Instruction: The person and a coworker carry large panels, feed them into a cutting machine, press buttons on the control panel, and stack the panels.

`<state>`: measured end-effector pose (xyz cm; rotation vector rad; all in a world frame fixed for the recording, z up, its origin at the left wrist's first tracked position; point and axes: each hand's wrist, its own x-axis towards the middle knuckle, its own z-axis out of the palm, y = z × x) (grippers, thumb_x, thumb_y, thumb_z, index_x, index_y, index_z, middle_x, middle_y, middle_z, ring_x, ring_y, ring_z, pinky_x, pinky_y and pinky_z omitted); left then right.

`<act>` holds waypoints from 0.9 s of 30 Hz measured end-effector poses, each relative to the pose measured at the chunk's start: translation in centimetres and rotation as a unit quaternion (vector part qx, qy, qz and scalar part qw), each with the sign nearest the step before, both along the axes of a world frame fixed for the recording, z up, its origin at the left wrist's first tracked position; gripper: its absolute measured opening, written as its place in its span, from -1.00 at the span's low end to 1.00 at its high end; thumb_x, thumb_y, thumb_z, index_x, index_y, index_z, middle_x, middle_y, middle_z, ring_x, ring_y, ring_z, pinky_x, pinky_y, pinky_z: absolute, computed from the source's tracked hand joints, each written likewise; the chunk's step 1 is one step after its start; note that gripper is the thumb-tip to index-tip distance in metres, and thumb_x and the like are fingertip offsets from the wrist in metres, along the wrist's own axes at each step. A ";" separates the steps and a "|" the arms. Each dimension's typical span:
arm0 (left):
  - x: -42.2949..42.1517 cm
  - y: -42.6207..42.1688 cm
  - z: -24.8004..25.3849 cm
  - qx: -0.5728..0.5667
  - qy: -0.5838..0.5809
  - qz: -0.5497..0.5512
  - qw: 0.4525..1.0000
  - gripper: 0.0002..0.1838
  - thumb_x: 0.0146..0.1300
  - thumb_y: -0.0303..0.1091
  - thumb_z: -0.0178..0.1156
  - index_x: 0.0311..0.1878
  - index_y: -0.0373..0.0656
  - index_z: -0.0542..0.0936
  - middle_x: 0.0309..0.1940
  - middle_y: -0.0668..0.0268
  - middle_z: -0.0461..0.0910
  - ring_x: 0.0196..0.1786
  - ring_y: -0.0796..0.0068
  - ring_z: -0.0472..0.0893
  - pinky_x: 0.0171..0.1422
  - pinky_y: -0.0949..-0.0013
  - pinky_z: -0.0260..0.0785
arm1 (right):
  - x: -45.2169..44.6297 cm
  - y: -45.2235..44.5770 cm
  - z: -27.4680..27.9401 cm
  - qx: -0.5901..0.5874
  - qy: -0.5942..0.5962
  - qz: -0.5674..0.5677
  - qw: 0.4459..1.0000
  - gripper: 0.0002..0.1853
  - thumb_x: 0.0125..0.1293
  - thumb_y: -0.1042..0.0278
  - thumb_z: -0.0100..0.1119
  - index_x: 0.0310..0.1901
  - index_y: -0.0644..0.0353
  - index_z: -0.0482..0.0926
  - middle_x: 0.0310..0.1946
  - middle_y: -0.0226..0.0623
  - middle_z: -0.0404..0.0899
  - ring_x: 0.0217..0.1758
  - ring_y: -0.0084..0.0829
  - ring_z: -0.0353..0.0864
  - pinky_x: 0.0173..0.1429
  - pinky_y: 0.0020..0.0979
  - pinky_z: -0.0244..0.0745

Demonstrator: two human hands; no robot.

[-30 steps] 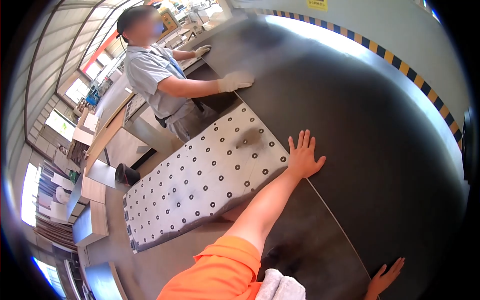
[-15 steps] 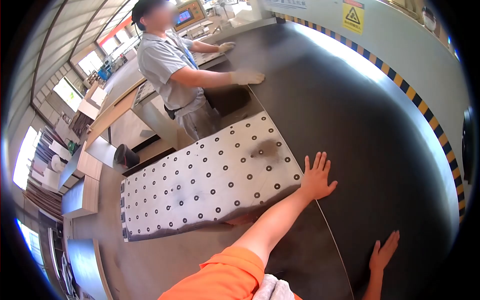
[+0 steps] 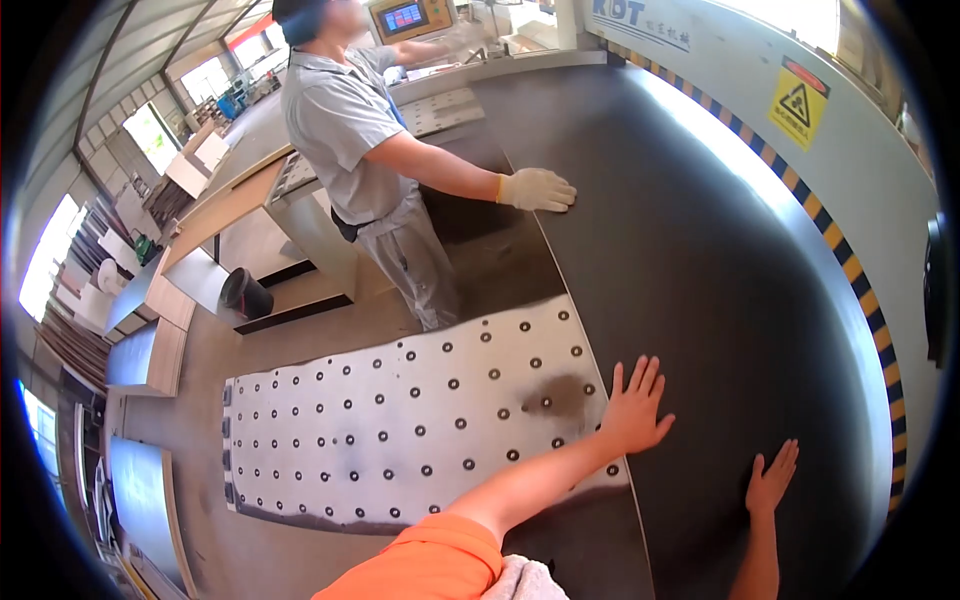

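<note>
A large dark panel (image 3: 690,270) lies flat in front of the machine, its pale edge running along the near side. My left hand (image 3: 637,408) rests flat on it with fingers spread, just inside that edge. Farther right, my right hand (image 3: 772,482) also lies on the dark surface, fingers stretched out and thumb apart. Neither hand grips anything. Under my left forearm is a white support table (image 3: 400,420) dotted with black-ringed holes, beside the panel. A co-worker's gloved hand (image 3: 538,190) presses on the panel farther along the same edge.
The co-worker (image 3: 350,150) stands beyond the perforated table. A control screen (image 3: 405,17) is behind them. The machine beam (image 3: 860,150) with a yellow warning sign (image 3: 798,103) and striped edging borders the panel. A black bucket (image 3: 246,294) and stacked boards (image 3: 148,350) are at left.
The co-worker's far hand has left the panel's edge and reaches toward the control screen. My view has shifted, so the table appears lower. Both my hands stay flat on the panel.
</note>
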<state>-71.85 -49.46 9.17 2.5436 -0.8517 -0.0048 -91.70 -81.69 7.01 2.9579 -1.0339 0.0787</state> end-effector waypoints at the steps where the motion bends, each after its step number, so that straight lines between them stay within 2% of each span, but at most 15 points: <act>1: 0.1 0.1 0.5 0.009 0.008 -0.003 1.000 -0.22 0.33 0.13 0.10 0.42 -0.31 0.37 0.59 -0.03 0.03 0.67 0.00 -0.10 0.63 -0.31 -0.34 | 0.3 -0.2 0.3 0.001 0.009 -0.005 1.000 -0.21 0.54 -0.01 -0.09 0.60 0.22 -0.11 0.65 -0.16 -0.18 0.71 -0.14 -0.23 0.70 -0.08 -0.26; 27: 0.6 0.1 1.3 0.036 0.024 -0.013 0.999 -0.23 0.36 0.15 0.04 0.41 -0.30 0.38 0.61 -0.03 -0.02 0.67 0.01 -0.13 0.62 -0.33 -0.34 | 1.2 1.8 2.6 0.028 0.033 -0.044 0.998 -0.20 0.51 0.09 -0.03 0.60 0.24 -0.12 0.65 -0.14 -0.20 0.71 -0.11 -0.24 0.70 -0.04 -0.26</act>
